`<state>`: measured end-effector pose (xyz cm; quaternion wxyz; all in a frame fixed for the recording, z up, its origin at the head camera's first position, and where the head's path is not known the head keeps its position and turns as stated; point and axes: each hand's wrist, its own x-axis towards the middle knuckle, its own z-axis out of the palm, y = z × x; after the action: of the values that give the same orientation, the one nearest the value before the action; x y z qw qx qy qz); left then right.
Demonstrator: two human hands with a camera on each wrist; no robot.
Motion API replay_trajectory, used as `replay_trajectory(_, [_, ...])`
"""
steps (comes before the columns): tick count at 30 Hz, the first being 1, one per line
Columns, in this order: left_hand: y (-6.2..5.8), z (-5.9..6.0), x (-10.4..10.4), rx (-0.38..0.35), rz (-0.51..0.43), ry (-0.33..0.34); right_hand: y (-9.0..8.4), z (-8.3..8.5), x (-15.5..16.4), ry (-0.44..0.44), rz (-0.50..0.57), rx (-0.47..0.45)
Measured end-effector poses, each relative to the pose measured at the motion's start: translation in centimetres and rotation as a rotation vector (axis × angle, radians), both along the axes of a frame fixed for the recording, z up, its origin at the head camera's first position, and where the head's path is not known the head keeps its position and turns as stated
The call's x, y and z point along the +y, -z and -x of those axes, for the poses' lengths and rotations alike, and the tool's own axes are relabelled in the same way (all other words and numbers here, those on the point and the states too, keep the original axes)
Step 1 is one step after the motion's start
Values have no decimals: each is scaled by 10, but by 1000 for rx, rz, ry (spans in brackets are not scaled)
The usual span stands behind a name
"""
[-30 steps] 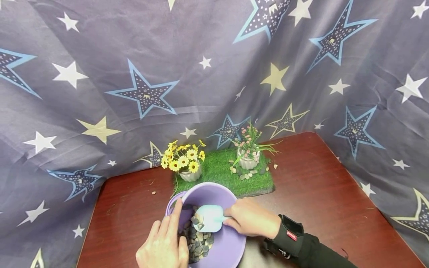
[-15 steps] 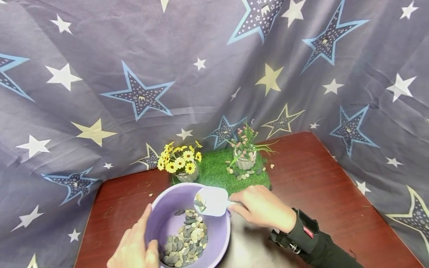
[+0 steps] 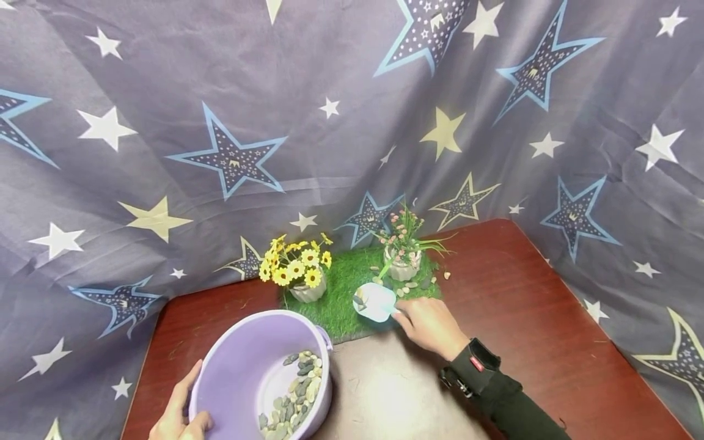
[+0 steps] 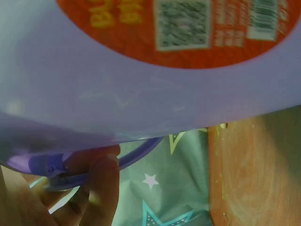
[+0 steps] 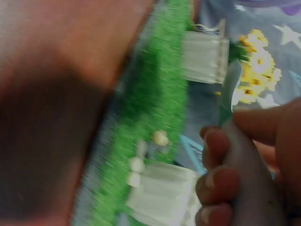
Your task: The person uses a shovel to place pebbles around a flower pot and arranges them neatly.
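Note:
My left hand [image 3: 178,408] grips the rim of a purple bucket [image 3: 233,373] at the front left, thumb inside. The bucket is tilted, and grey and cream pebbles [image 3: 299,391] lie along its right side. In the left wrist view, my fingers [image 4: 104,183] are by the rim and the purple bail handle [image 4: 141,153]. My right hand [image 3: 431,324] holds a pale blue scoop [image 3: 379,302] by its handle, seen from the side in the right wrist view [image 5: 230,92]. A few pebbles [image 3: 360,299] sit at the scoop's left edge, above the grass mat.
A green artificial grass mat [image 3: 341,305] lies on the reddish-brown table [image 3: 495,293]. On it stand a pot of yellow flowers [image 3: 297,269] and a pot of pink flowers [image 3: 404,256] with pebbles [image 3: 407,287] around its base. A star-patterned curtain [image 3: 330,153] hangs behind.
The scoop with pebbles has come out of the bucket and moved right, over the mat. My left hand has drawn the bucket left and nearer, tilting it; its pebbles have slid right.

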<state>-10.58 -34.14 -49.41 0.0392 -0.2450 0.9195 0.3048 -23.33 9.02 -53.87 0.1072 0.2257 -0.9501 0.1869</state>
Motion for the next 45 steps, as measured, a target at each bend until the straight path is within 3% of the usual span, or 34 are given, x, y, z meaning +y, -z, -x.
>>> replay_trajectory(6, [1,-1,-1,52,-17,-13,28,12,-16,71,24,24])
replay_trajectory(14, [5,-3,0,109,-39,-25,50,22,-44,41,-35,81])
replay_trajectory(24, [7,-2,1,120,-63,-41,46,45,-64,76,-36,74])
replay_trajectory(30, [7,-2,1,98,-70,-33,46,41,-72,-9,-67,38])
replay_trajectory(35, [7,-3,0,100,-72,-26,48,38,-70,-17,-64,39])
replay_trajectory(38, [9,-3,-2,103,-67,-23,50,43,-66,28,-33,45])
replay_trajectory(45, [12,-5,-4,114,-84,2,53,62,-60,243,67,31])
